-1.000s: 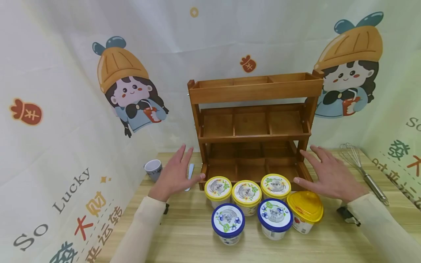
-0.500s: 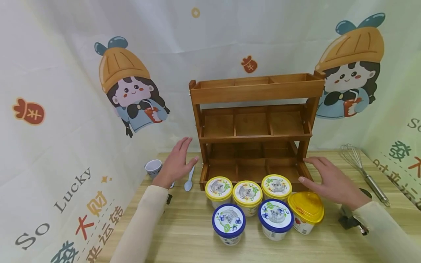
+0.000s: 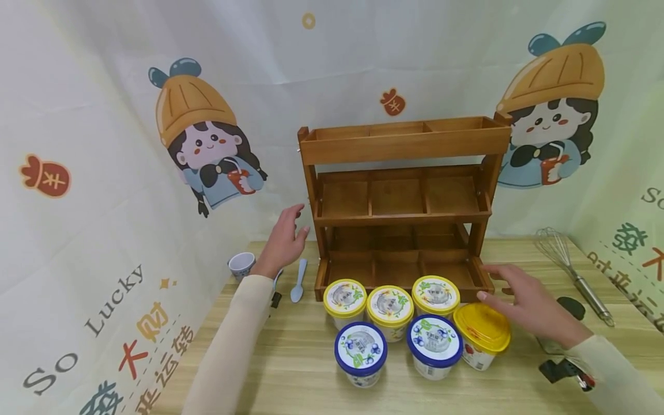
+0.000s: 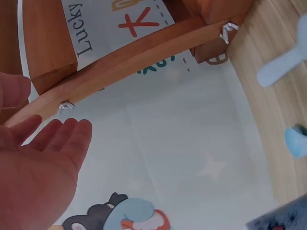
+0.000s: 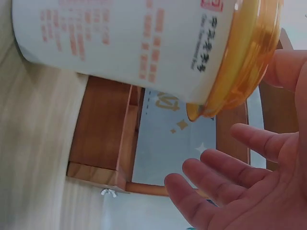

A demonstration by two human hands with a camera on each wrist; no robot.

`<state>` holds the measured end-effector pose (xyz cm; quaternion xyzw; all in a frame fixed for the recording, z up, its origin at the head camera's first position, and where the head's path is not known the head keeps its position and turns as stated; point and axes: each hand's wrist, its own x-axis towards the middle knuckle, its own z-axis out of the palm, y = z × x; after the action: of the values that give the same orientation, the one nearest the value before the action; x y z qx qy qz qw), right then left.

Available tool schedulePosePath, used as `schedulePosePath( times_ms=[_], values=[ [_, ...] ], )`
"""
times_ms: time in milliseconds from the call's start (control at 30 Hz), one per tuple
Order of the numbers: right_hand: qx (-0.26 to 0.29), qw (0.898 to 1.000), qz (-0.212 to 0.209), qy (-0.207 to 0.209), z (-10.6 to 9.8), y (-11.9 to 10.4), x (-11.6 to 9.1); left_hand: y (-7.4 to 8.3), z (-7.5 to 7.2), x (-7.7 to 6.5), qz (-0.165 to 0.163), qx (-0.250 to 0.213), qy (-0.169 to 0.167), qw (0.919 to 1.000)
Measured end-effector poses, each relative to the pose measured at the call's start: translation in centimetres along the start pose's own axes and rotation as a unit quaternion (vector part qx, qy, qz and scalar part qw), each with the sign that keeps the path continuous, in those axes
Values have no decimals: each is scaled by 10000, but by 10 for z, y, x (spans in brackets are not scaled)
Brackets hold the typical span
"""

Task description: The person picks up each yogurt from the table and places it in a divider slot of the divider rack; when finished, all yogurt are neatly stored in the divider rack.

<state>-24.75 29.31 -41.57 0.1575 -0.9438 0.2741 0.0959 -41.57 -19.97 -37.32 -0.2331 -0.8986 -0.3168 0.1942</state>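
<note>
A brown wooden three-tier rack (image 3: 404, 147) stands at the back of the table, its sections bare. Beside its left upright is my left hand (image 3: 282, 242), fingers loosely bent; in the left wrist view the fingertips are close to the frame and a wing nut (image 4: 66, 106). My right hand (image 3: 534, 302) hovers by the rack's lower right corner, fingers spread and holding nothing. Just below it is a tub with a domed yellow lid (image 3: 482, 325), large in the right wrist view. In front of the rack stand several tubs, including a yellow-lidded tub (image 3: 390, 305) and a blue-lidded tub (image 3: 434, 341).
Left of the rack lie a pale blue spoon (image 3: 298, 282) and a small patterned cup (image 3: 241, 265). At the right are a wire whisk (image 3: 576, 274) and a dark round item (image 3: 572, 308) partly behind my right hand. A printed cloth (image 3: 270, 86) hangs behind.
My left hand has risen along the rack's left side, uncovering the spoon. The right hand has shifted down and right toward the rack's lower corner. The tubs and rack stay in place.
</note>
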Motion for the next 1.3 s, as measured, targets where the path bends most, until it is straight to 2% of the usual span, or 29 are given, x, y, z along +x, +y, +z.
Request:
schedulePosePath(
  times_ms=[133, 300, 500, 633, 933, 1167, 1300],
  values=[
    [238, 9997, -55, 11, 3, 1, -6, -2, 4, 11, -128, -440, 79, 9989],
    [539, 9985, -55, 21, 7, 3, -12, -4, 7, 23, -240, -777, 214, 9965],
    [867, 9962, -10, -89, 10, 9, -21, -5, 11, 37, -377, -1266, 481, 9901],
    [979, 9950, 43, -187, 11, 12, -27, -5, 13, 43, -438, -1468, 537, 9867],
    [1262, 9906, 195, -481, 17, 15, -38, -6, 16, 50, -697, -1559, 544, 9838],
    [1493, 9875, -189, -457, 20, 23, -45, -7, 18, 53, -727, -1538, 747, 9826],
    [1774, 9824, -179, -562, 20, 25, -46, -7, 18, 56, -794, -1611, 804, 9805]
  ],
)
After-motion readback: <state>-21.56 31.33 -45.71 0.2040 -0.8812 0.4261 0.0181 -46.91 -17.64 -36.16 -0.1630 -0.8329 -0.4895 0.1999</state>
